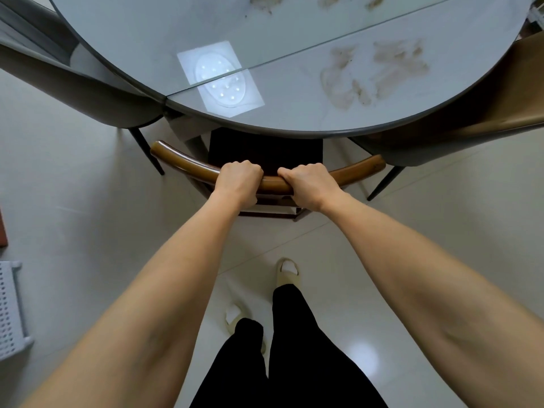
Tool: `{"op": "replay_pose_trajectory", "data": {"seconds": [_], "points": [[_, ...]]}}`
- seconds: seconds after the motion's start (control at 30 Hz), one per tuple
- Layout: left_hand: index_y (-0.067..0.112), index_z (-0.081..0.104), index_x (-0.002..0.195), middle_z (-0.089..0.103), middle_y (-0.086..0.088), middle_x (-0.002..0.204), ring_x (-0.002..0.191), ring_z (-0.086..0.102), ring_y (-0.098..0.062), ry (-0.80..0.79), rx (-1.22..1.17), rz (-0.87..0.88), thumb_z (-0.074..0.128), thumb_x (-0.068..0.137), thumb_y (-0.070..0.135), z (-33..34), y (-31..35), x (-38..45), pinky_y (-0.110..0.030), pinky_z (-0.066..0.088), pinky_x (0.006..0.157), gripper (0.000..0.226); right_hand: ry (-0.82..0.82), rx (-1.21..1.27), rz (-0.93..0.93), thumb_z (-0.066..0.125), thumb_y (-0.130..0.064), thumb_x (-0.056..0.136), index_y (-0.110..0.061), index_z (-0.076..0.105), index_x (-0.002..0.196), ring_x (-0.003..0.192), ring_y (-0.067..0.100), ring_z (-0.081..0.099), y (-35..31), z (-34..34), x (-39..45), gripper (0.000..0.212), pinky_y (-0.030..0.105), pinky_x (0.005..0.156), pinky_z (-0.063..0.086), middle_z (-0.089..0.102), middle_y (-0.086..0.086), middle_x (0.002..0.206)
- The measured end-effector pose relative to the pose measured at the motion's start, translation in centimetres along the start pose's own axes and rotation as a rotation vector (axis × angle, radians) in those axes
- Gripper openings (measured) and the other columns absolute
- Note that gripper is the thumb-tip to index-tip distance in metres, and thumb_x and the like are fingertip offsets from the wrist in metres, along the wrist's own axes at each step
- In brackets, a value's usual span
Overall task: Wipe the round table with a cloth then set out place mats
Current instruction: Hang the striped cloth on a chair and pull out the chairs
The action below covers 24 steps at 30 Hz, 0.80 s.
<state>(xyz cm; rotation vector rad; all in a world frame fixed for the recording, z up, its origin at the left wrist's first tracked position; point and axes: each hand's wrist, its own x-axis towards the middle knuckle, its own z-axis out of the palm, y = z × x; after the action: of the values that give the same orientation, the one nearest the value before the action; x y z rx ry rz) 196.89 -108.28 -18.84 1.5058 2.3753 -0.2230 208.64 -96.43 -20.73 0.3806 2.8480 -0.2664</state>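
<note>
Nearest me: I am standing on the pale tiled floor (pixel 88 216) in black trousers (pixel 294 348) and cream slippers (pixel 288 270), one foot set ahead of the other. A white perforated basket (pixel 10 310) is sitting on the floor at my far left.

Both bare arms are reaching forward. My left hand (pixel 238 181) is curling over the curved wooden top rail of a chair (pixel 182 163), fingers wrapped round the rail's far side. My right hand (pixel 309 184) is gripping the same rail just beside it — a short stretch of wood is showing between the two fists. The chair's dark seat (pixel 265 148) is lying partly tucked under the counter edge.

Beyond that, the round counter (pixel 279 134) is filling the upper view — pale glossy top, dark rim, a straight seam running across it. Brownish smears (pixel 374 75) are spreading over the right part, with more stains (pixel 266 1) near the far edge. A ceiling light's reflection (pixel 219 79) is glaring at the left of the top.

Two more chairs are flanking the counter: a grey one (pixel 88 83) on the left, a tan one (pixel 485 113) on the right.
</note>
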Motion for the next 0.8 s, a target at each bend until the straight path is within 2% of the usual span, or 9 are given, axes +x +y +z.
{"op": "replay_pose_trajectory", "data": {"seconds": [0.13, 0.23, 0.37, 0.57, 0.8], "points": [[0.019, 0.063, 0.107, 0.063, -0.004, 0.090, 0.083, 0.061, -0.024, -0.014, 0.012, -0.005, 0.062, 0.082, 0.012, 0.3, 0.0, -0.4, -0.031, 0.040, 0.067, 0.025, -0.035, 0.030, 0.018, 0.058, -0.013, 0.089, -0.021, 0.052, 0.106, 0.068, 0.018, 0.056, -0.4, 0.0, -0.3, 0.020, 0.033, 0.069, 0.052, 0.051, -0.003, 0.077], [0.019, 0.063, 0.107, 0.064, -0.004, 0.091, 0.084, 0.062, -0.023, -0.028, 0.000, -0.003, 0.064, 0.082, 0.011, 0.2, 0.3, -0.5, -0.031, 0.041, 0.068, 0.027, -0.046, 0.038, 0.042, 0.060, -0.013, 0.088, -0.020, 0.053, 0.105, 0.069, 0.017, 0.051, -0.6, -0.1, -0.5, 0.020, 0.034, 0.072, 0.051, 0.049, -0.002, 0.078], [0.020, 0.064, 0.107, 0.064, -0.004, 0.093, 0.086, 0.062, -0.022, -0.032, 0.012, 0.024, 0.065, 0.082, 0.013, 0.2, 0.3, -0.8, -0.031, 0.045, 0.072, 0.026, -0.030, 0.054, 0.059, 0.060, -0.014, 0.088, -0.021, 0.053, 0.104, 0.074, 0.021, 0.060, -1.1, 0.4, -1.2, 0.019, 0.035, 0.074, 0.052, 0.058, 0.001, 0.083], [0.018, 0.062, 0.109, 0.064, -0.005, 0.096, 0.088, 0.063, -0.023, -0.026, 0.048, 0.018, 0.064, 0.083, 0.012, 0.2, 0.3, -1.4, -0.033, 0.048, 0.076, 0.027, 0.027, 0.102, 0.065, 0.060, -0.014, 0.089, -0.023, 0.055, 0.106, 0.073, 0.019, 0.061, -1.8, 0.8, -1.6, 0.020, 0.032, 0.071, 0.053, 0.062, -0.001, 0.084], [0.017, 0.062, 0.109, 0.064, -0.006, 0.096, 0.087, 0.063, -0.023, 0.001, 0.059, 0.009, 0.063, 0.084, 0.011, 0.7, 0.6, -1.6, -0.031, 0.040, 0.070, 0.025, 0.043, 0.116, 0.066, 0.060, -0.013, 0.088, -0.023, 0.056, 0.105, 0.074, 0.018, 0.061, -1.7, 1.2, -2.0, 0.020, 0.033, 0.074, 0.053, 0.063, 0.000, 0.085]]}}
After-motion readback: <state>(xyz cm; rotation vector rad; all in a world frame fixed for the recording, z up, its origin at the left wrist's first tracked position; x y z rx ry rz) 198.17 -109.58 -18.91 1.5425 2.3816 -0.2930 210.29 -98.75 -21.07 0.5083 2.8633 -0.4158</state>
